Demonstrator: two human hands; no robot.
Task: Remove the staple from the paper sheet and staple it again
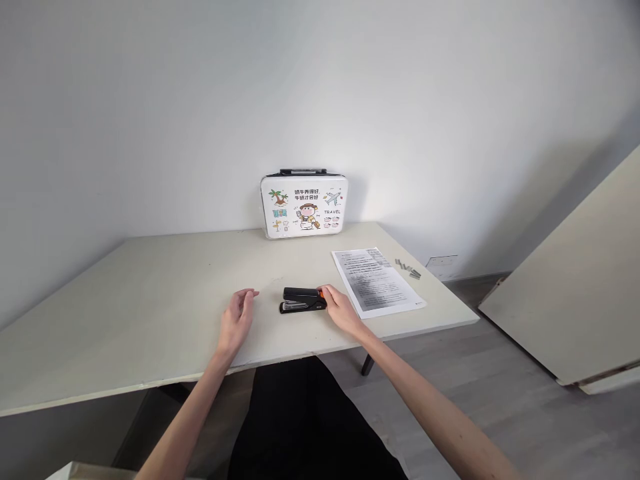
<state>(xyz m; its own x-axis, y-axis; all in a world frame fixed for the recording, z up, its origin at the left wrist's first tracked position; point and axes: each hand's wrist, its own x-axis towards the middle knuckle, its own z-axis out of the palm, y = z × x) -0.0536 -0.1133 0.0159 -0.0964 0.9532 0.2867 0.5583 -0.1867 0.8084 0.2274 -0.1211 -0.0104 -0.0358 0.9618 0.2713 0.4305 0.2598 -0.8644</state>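
My right hand [341,308] is closed round the rear end of a black stapler [302,301], near an orange part. The stapler's front points left and its jaws are apart, with a metal strip showing between them. To the left of it, my left hand [237,319] rests by the table's front edge with nothing in it, its fingers loosely bent and the thumb apart. A printed sheet of paper [373,280] lies just right of my right hand. Beyond the sheet are several small strips of staples [409,269].
A white case [304,205] with cartoon prints and a black handle stands upright against the wall at the back of the pale table [165,300]. A wall socket [443,261] sits past the table's right edge. A large white panel [575,287] stands on the right.
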